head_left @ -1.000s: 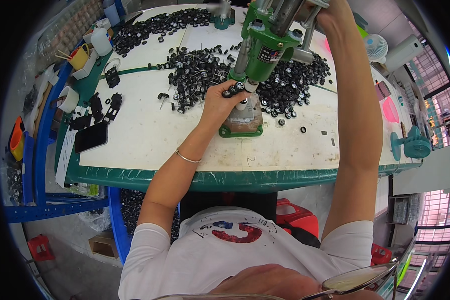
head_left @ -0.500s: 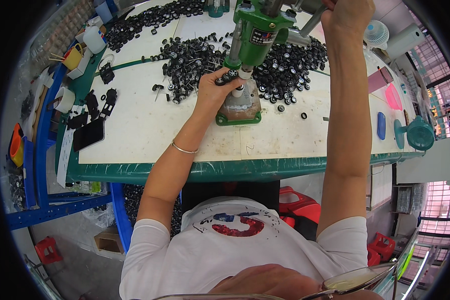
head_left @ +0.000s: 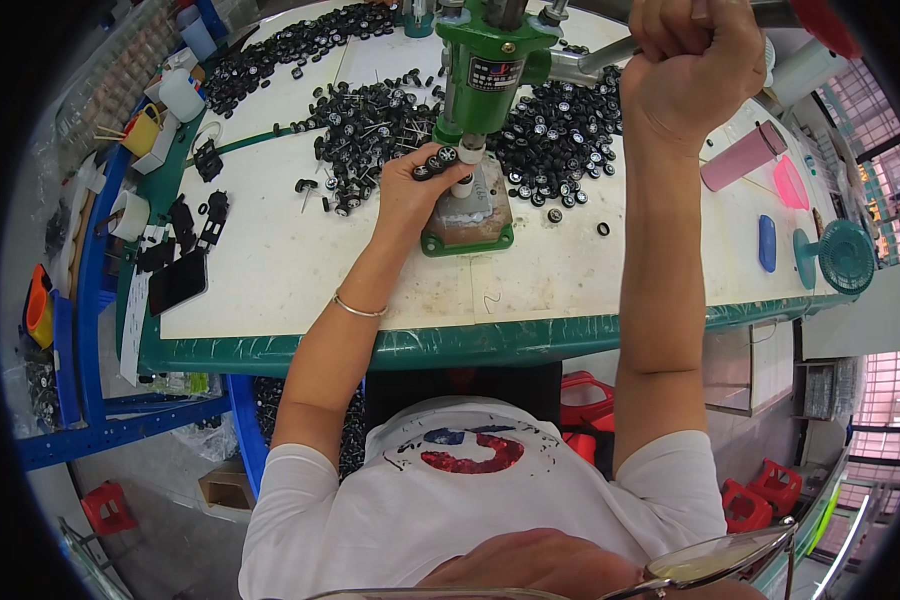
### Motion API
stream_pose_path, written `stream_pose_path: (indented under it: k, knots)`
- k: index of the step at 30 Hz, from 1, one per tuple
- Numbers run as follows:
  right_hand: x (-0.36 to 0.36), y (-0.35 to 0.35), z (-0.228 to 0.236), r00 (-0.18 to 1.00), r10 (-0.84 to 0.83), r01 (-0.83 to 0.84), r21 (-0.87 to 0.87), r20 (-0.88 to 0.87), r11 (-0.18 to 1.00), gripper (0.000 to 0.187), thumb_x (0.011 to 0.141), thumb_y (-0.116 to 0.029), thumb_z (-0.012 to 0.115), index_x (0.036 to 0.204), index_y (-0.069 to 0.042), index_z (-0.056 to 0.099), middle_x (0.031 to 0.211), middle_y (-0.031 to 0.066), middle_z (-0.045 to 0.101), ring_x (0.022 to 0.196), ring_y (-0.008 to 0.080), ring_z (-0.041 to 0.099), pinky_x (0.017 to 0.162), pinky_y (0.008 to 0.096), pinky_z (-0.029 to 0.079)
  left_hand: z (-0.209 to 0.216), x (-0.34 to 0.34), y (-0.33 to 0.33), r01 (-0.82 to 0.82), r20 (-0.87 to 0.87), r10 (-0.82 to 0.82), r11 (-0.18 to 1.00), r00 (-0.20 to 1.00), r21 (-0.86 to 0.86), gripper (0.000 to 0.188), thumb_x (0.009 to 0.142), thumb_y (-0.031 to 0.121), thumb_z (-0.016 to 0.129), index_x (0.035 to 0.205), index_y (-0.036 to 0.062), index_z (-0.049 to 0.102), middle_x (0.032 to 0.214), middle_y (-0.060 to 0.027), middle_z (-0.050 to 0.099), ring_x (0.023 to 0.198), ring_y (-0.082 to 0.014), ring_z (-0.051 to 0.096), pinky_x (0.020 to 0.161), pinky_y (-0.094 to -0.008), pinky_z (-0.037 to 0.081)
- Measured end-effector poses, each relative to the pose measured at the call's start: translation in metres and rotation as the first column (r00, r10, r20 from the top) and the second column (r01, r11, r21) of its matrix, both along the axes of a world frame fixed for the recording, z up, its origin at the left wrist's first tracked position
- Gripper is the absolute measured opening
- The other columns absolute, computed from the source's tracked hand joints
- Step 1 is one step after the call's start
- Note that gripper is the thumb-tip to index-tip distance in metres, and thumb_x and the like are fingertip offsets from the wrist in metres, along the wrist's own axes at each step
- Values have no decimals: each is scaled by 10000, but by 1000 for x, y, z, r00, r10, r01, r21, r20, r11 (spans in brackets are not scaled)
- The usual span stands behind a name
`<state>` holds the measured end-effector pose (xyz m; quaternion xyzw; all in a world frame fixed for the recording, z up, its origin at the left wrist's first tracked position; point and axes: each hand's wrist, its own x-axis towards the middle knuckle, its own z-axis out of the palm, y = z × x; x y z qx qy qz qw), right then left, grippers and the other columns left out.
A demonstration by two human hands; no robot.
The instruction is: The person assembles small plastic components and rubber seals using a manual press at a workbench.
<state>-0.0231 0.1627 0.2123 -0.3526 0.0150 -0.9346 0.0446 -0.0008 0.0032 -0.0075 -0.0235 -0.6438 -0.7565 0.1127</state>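
My left hand [head_left: 407, 188], with a bangle at its wrist, pinches several small black toy wheels [head_left: 437, 161] beside the ram of a green hand press [head_left: 485, 88]. Its fingertips are at the white cylindrical piece [head_left: 463, 187] above the metal base plate [head_left: 475, 226], and they partly hide it. High on the right, my right hand [head_left: 692, 75] is closed around the press's metal lever [head_left: 610, 54]. A red end [head_left: 828, 22] of the lever shows beyond that hand.
Heaped black wheels [head_left: 560, 140], and others on thin axles [head_left: 375, 130], lie behind and beside the press. At the left are a phone [head_left: 179, 282] and black plastic parts [head_left: 210, 215]. A pink cup [head_left: 743, 158], blue case [head_left: 766, 243] and small fan [head_left: 842, 257] stand rightward.
My right hand has come lower and nearer with the lever, whose red end now shows. My left hand keeps its hold on the wheels at the press. The whole view has shifted slightly.
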Motion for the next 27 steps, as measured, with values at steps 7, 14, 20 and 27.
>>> stream_pose_path:
  k: [7, 14, 20, 27]
  knots:
    - [-5, 3, -1, 988, -125, 128, 35, -86, 991, 352, 911, -196, 550, 617, -140, 366, 516, -53, 263, 403, 53, 190, 369, 234, 168, -3, 0, 1, 6, 20, -6, 999, 1000, 33, 230, 754, -11, 736, 981, -6, 705, 901, -81, 712, 809, -117, 660, 749, -240, 507]
    - [-1, 12, 15, 981, -184, 151, 361, 59, 920, 373, 903, -184, 555, 574, -154, 382, 474, -59, 292, 369, 49, 206, 360, 241, 160, 3, 1, 3, 17, 33, -20, 996, 999, 91, 228, 735, 49, 778, 955, 18, 724, 844, -13, 695, 725, -62, 595, 687, -221, 480]
    - [-16, 5, 19, 679, -635, 709, 554, -370, 435, 373, 893, -190, 566, 579, -162, 368, 475, -60, 277, 369, 50, 213, 360, 247, 158, 2, -2, 2, -8, 20, 8, 1000, 1000, 25, 195, 739, 34, 770, 927, 19, 724, 824, -8, 687, 732, -60, 600, 693, -225, 484]
    - [-7, 3, -4, 573, -683, 818, 372, -453, 440, 347, 915, -184, 538, 616, -141, 368, 483, -58, 267, 369, 49, 191, 347, 233, 160, -5, 1, -8, -43, -2, 43, 999, 999, -12, 286, 709, 55, 795, 981, 10, 719, 909, -36, 698, 781, -78, 608, 714, -238, 500]
